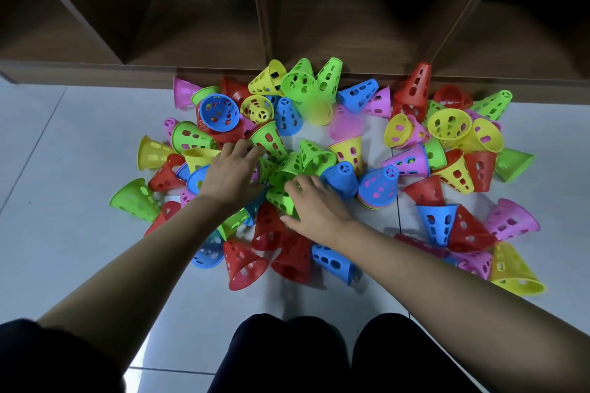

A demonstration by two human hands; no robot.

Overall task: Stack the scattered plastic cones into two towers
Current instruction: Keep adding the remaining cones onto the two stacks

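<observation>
Several perforated plastic cones in green, yellow, blue, red and pink lie scattered in a heap on the floor. My left hand (230,171) reaches into the middle of the heap, its fingertips closing on the rim of a tipped green cone (270,140). My right hand (314,201) grips another green cone (280,198) just to the right, thumb below it and fingers over it. More green cones (314,156) lie nested beside it. A short blue stack (341,177) and a blue-over-pink stack (378,187) stand right of my right hand.
A dark wooden shelf unit (265,25) with open compartments runs along the far edge of the heap. The pale tiled floor (64,143) shows at left and near my knees (287,354). A red cone (415,86) stands upright against the shelf.
</observation>
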